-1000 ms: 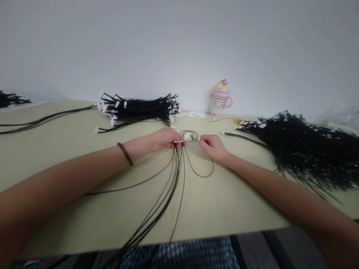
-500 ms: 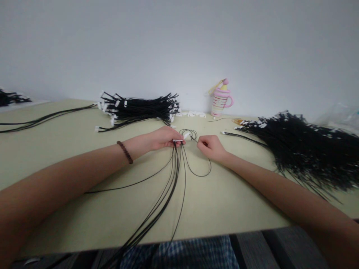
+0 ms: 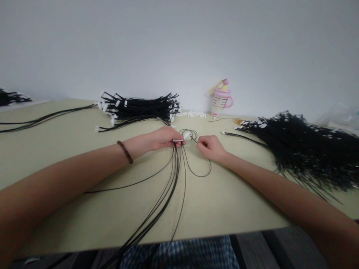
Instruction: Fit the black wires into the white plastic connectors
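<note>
My left hand [image 3: 167, 138] is closed on a white connector [image 3: 177, 141], with several thin black wires [image 3: 175, 172] running from it over the table's front edge. Just beyond those fingertips is a second small white connector [image 3: 187, 136], beside a small loop of wire. To the right, my right hand [image 3: 209, 147] is curled in a pinch on a thin black wire [image 3: 194, 140] that leads toward the second connector. Another wire forms a wide loop on the table below the right hand.
A bundle of black cables [image 3: 143, 106] with white connectors lies at the back left. Loose white connectors [image 3: 193, 114] and a pink striped cup [image 3: 220, 102] are near the wall. On the right is a large heap of black wires [image 3: 314, 145]. The table [image 3: 232, 201] is pale yellow-green.
My right hand has shifted very slightly left, toward the left hand. The left hand holds the connector in the same place.
</note>
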`<state>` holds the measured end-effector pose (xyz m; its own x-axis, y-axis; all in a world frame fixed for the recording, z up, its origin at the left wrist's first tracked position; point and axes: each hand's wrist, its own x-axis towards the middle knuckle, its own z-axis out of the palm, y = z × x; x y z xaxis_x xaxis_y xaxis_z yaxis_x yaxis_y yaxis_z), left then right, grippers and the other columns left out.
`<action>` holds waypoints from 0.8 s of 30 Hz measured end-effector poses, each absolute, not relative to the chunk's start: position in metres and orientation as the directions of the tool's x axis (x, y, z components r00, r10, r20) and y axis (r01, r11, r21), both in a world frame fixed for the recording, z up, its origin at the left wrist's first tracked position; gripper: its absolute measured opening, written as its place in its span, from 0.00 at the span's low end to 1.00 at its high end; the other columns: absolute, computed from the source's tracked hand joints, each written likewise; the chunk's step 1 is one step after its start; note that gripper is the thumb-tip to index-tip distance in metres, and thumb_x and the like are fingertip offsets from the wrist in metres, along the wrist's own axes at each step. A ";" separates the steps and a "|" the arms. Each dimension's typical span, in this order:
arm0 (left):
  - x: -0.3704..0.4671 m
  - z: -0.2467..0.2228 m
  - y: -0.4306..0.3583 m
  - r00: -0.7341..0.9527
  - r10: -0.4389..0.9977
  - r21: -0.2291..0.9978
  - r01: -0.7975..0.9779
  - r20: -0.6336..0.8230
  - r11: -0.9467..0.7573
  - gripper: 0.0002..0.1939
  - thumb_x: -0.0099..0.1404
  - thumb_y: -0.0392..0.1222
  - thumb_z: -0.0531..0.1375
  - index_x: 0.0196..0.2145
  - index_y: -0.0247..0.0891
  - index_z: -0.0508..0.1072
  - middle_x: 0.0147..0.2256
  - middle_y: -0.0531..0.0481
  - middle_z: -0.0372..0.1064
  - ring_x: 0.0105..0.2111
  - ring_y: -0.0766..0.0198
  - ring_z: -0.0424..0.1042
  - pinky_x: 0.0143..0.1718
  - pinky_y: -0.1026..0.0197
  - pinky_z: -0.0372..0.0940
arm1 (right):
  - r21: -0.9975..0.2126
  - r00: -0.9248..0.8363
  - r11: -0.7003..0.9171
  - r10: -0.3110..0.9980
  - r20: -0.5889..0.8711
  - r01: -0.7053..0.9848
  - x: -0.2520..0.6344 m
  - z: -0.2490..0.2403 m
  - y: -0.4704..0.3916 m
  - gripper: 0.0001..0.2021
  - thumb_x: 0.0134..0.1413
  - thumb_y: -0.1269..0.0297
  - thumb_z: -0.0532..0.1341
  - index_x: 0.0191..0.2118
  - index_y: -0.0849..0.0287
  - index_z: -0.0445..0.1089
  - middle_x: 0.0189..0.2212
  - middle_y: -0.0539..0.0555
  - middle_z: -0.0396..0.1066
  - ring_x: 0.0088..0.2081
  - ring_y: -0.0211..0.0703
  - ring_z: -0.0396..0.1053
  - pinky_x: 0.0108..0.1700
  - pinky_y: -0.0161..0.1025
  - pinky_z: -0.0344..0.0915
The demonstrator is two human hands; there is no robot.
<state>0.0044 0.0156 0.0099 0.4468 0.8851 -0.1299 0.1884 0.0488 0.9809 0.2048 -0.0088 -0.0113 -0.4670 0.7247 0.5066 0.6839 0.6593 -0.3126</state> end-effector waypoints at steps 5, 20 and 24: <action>0.003 0.009 0.016 0.455 0.883 0.982 0.188 -0.117 0.033 0.02 0.48 0.34 0.61 0.22 0.31 0.73 0.25 0.47 0.70 0.22 0.71 0.63 0.23 0.69 0.59 | -0.269 -0.489 0.692 0.683 0.542 0.669 0.204 -0.012 -0.011 0.09 0.44 0.69 0.51 0.17 0.62 0.58 0.15 0.47 0.56 0.20 0.31 0.53 0.25 0.31 0.47; 0.003 0.008 0.017 0.478 0.871 0.979 0.202 -0.111 0.014 0.03 0.49 0.33 0.60 0.24 0.30 0.73 0.27 0.45 0.70 0.22 0.72 0.64 0.24 0.70 0.59 | -0.252 -0.515 0.677 0.707 0.485 0.692 0.204 -0.012 -0.006 0.11 0.46 0.69 0.49 0.16 0.61 0.55 0.15 0.47 0.53 0.20 0.32 0.52 0.25 0.32 0.45; 0.003 0.008 0.017 0.475 0.873 0.980 0.196 -0.109 0.016 0.03 0.49 0.33 0.60 0.24 0.29 0.73 0.26 0.46 0.70 0.22 0.72 0.64 0.24 0.69 0.59 | -0.256 -0.524 0.689 0.698 0.488 0.678 0.204 -0.012 -0.005 0.12 0.46 0.69 0.49 0.16 0.61 0.51 0.14 0.47 0.50 0.19 0.31 0.50 0.25 0.32 0.45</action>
